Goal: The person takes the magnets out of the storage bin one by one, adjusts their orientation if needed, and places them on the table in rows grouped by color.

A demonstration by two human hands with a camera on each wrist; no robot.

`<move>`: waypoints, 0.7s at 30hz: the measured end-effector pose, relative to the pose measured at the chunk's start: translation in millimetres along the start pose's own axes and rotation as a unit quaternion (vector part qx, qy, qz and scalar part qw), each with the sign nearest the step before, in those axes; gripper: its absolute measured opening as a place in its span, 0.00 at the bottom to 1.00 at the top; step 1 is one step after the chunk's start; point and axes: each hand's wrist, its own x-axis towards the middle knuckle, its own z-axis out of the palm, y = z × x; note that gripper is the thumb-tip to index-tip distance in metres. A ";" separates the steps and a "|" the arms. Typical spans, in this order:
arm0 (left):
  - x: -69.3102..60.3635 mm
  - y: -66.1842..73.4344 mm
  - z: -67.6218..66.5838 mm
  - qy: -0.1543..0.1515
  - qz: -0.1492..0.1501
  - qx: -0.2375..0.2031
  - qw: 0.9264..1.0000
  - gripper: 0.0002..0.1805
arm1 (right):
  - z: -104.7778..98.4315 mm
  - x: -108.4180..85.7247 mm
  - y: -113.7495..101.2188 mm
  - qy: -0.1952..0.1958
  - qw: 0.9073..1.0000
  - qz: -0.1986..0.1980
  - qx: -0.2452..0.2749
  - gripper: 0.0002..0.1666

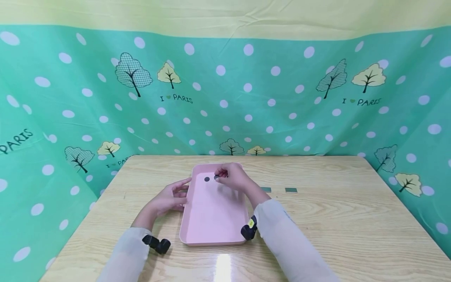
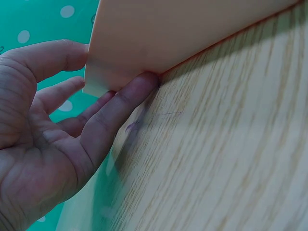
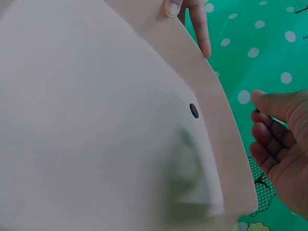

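A pink tray (image 1: 215, 223) lies on the wooden table. Against its left wall rests my left hand (image 1: 169, 199), fingers spread and fairly straight; the left wrist view shows the fingertips of that hand (image 2: 62, 125) touching the tray's side (image 2: 139, 38). Over the far part of the tray, my right hand (image 1: 234, 178) pinches a small dark disc (image 1: 216, 177) between thumb and finger. Only a sliver of it shows by the right hand (image 3: 284, 139) in the right wrist view. Another dark disc (image 1: 206, 179) lies on the tray floor, left of the pinched one, also seen as a black disc (image 3: 194, 110).
Two small flat greenish rectangles, one partly behind the right forearm (image 1: 266, 189) and one farther right (image 1: 291, 190), lie on the table right of the tray. A green dotted curtain (image 1: 225, 86) hangs behind the table (image 1: 352, 219).
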 end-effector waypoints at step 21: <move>-0.5 -0.7 -0.7 -0.003 0.003 -0.001 1.000 0.45 | -14.6 -34.2 -0.9 0.019 0.998 -0.044 -0.046 0.06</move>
